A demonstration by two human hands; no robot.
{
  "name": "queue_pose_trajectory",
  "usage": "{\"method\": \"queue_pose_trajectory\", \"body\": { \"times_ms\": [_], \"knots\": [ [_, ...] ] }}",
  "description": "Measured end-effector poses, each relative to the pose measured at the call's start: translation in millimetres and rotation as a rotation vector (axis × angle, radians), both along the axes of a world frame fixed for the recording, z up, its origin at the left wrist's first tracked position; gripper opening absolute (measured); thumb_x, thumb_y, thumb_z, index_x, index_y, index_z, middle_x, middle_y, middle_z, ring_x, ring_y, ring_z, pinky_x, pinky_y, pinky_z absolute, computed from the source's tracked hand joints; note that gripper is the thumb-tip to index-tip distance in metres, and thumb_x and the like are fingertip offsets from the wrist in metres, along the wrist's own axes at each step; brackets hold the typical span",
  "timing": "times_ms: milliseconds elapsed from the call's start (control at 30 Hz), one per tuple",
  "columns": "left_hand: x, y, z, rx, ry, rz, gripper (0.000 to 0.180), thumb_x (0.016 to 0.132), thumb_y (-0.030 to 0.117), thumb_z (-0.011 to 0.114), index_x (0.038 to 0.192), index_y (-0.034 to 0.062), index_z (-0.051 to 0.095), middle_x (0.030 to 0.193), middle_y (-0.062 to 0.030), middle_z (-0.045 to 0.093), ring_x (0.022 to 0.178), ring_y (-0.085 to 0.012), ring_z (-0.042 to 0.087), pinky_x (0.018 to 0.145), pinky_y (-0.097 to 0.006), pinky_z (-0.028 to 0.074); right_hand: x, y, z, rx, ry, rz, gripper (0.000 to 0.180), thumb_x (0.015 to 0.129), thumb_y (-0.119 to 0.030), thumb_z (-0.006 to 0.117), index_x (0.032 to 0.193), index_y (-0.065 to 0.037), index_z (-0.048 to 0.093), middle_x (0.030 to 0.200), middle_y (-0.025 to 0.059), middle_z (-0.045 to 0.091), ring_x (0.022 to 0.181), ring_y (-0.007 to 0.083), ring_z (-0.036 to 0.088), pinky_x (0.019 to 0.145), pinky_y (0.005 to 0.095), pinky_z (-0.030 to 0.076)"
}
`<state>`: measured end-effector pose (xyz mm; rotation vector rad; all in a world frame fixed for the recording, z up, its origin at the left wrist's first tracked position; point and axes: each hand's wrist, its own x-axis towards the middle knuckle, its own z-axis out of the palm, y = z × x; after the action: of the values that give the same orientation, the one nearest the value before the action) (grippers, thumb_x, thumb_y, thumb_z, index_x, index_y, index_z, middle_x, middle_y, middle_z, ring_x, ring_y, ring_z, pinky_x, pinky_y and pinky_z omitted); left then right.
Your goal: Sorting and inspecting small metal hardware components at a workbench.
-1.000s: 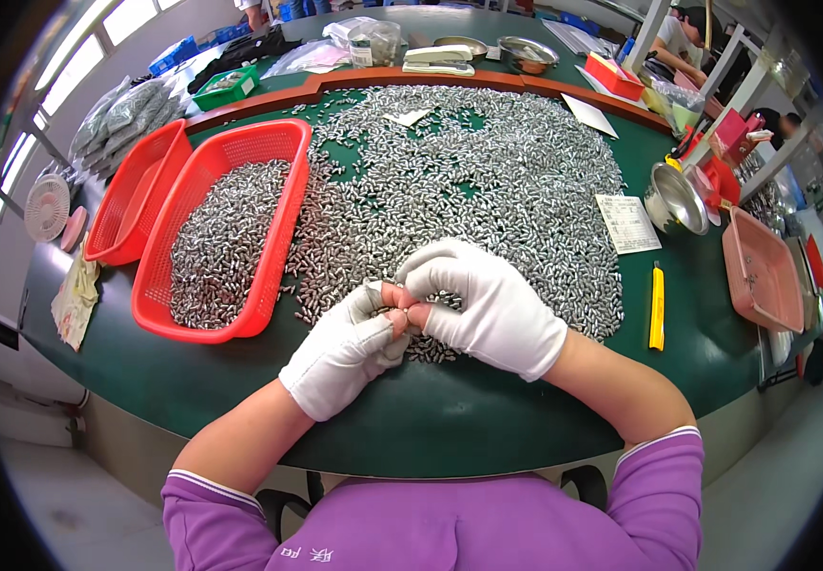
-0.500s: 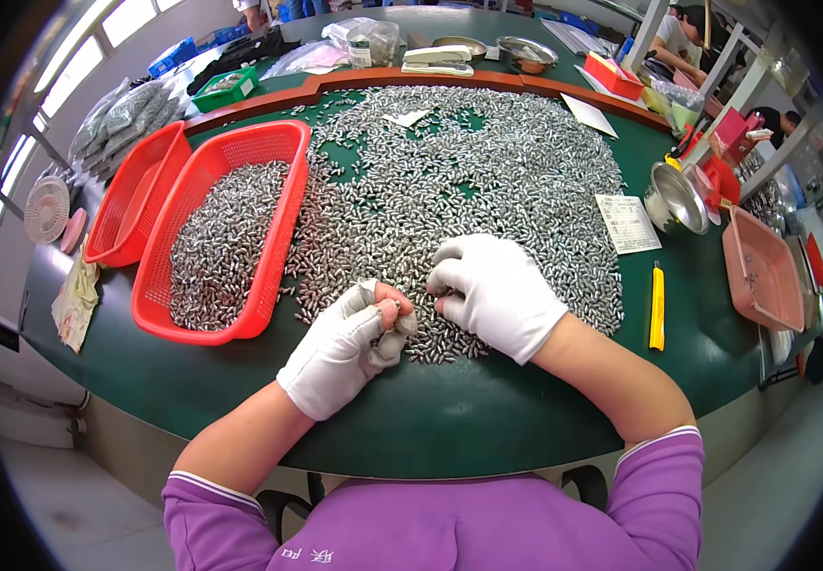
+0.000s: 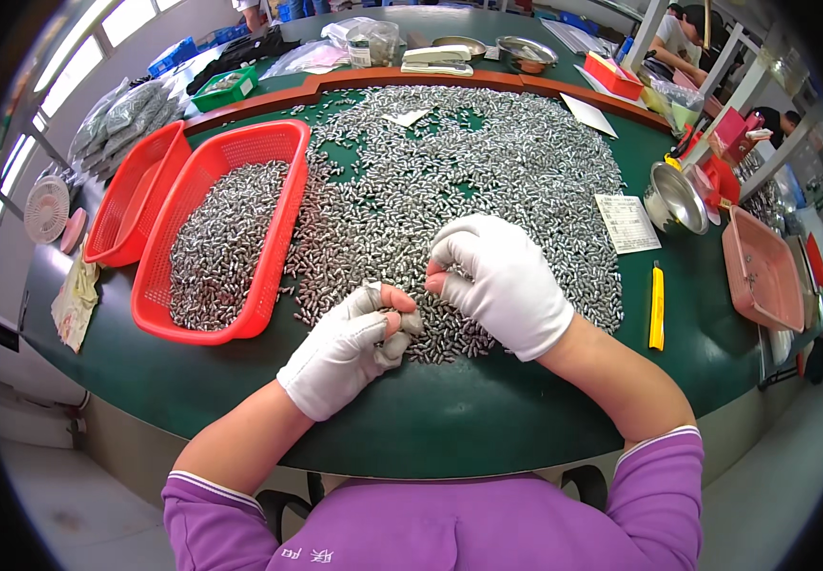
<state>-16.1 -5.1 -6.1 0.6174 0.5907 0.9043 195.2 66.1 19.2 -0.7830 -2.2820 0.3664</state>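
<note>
Small silver metal pieces point(image 3: 526, 162), bullet-shaped, cover much of the green table point(image 3: 488, 409) in front of me. At the near edge of this spread is my left hand point(image 3: 347, 350), in a white glove with bare thumb and finger tips. Its fingers are curled and the thumb presses toward them; whatever they hold is too small to make out. Just right of it, over the pieces, my right hand point(image 3: 505, 285) wears a similar glove. Its thumb and fingertips come together in a pinch, and I cannot see what is between them.
To the left stands a red plastic basket point(image 3: 283, 247) partly filled with the same pieces, beside another red basket point(image 3: 136, 205). A wooden strip point(image 3: 307, 92) borders the far side. On the right lie a paper sheet point(image 3: 627, 224), yellow cutter point(image 3: 657, 309), metal bowl point(image 3: 676, 198) and pink tray point(image 3: 764, 271).
My right hand has shifted slightly right, its wrist arched higher and its fingers drawn into a tighter pinch. The left thumb and fingers have moved a little; the left wrist stays in place.
</note>
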Motion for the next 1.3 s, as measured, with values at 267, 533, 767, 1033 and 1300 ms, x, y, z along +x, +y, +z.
{"method": "queue_pose_trajectory", "body": {
  "times_ms": [267, 533, 767, 1033, 1300],
  "knots": [
    [3.0, -1.6, 5.9, -0.026, 0.041, -0.016, 0.028, 0.093, 0.021, 0.068, 0.113, 0.0097, 0.052, 0.098, 0.0012, 0.059, 0.074, -0.0061, 0.046, 0.071, -0.021, 0.041, -8.1, -12.7, 8.4, -0.027, 0.119, 0.198, 0.02, 0.072, -0.015, 0.08, 0.08, -0.006, 0.064, 0.09, 0.0083, 0.066, 0.082, 0.0276, 0.064, 0.074, 0.0366, 0.052],
    [-1.0, 0.4, 4.3, -0.033, -0.134, -0.153, 0.026, 0.093, 0.023, 0.068, 0.111, 0.0117, 0.053, 0.098, 0.0016, 0.058, 0.071, -0.0052, 0.043, 0.066, -0.02, 0.038, -5.1, -10.2, 7.1, -0.076, 0.193, 0.294, 0.026, 0.071, -0.022, 0.081, 0.086, -0.006, 0.067, 0.091, 0.008, 0.066, 0.084, 0.0281, 0.064, 0.074, 0.0371, 0.052],
    [0.1, 2.9, 2.9, -0.1, -0.183, -0.11, 0.017, 0.095, 0.021, 0.065, 0.106, 0.0111, 0.057, 0.091, 0.001, 0.057, 0.063, -0.0073, 0.038, 0.059, -0.022, 0.033, 2.4, 1.5, -4.5, -0.013, -0.082, 0.011, 0.017, 0.079, -0.021, 0.074, 0.088, -0.008, 0.069, 0.096, 0.0076, 0.066, 0.091, 0.0277, 0.063, 0.08, 0.0396, 0.051],
    [0.3, 5.2, 1.7, -0.14, -0.152, -0.103, 0.02, 0.095, 0.027, 0.064, 0.103, 0.0105, 0.058, 0.089, 0.0001, 0.057, 0.063, -0.0085, 0.041, 0.059, -0.022, 0.034, -3.8, 0.8, -21.2, 0.121, -0.232, -0.005, 0.01, 0.074, -0.016, 0.072, 0.077, -0.008, 0.067, 0.087, 0.0059, 0.063, 0.084, 0.0273, 0.063, 0.075, 0.0387, 0.052],
    [-1.1, 4.1, 1.4, -0.163, -0.143, -0.068, 0.02, 0.094, 0.028, 0.064, 0.102, 0.0103, 0.058, 0.088, -0.0005, 0.057, 0.064, -0.0085, 0.043, 0.06, -0.022, 0.036, 3.2, -6.1, -1.1, 0.125, -0.388, -0.07, 0.009, 0.075, -0.017, 0.071, 0.081, -0.01, 0.068, 0.085, 0.0056, 0.061, 0.083, 0.0272, 0.063, 0.074, 0.0397, 0.052]
  ]
}}
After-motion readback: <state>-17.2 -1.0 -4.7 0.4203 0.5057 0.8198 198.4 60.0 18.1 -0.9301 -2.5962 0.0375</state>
